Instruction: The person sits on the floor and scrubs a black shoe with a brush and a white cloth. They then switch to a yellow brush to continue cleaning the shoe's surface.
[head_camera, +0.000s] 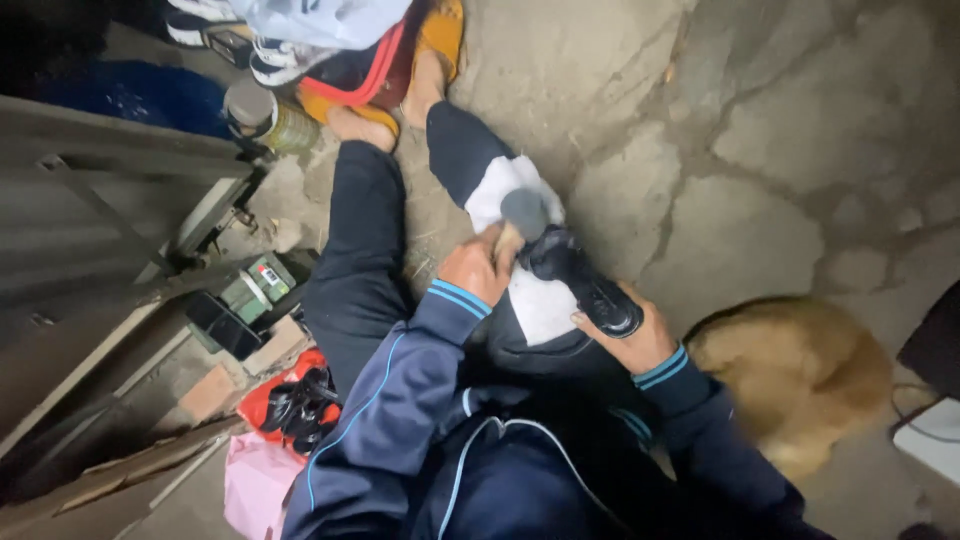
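I sit on a cracked concrete floor (760, 150) with my legs stretched out and a white cloth (540, 305) over my lap. My right hand (632, 342) grips the body of a black hand-held power tool (580, 282). Its grey round head (524, 211) points away from me and looks blurred. My left hand (470, 270) pinches a small tan piece (507, 243) and holds it against that head. Both arms wear dark blue sleeves with light blue cuffs.
A tan furry animal (800, 370) lies close by my right elbow. To my left are a metal frame (120, 170), a lidded jar (262, 115), a green box (258, 285), a red bag with black parts (295, 405) and a pink bag (255, 480). Orange sandals (440, 35) are on my feet.
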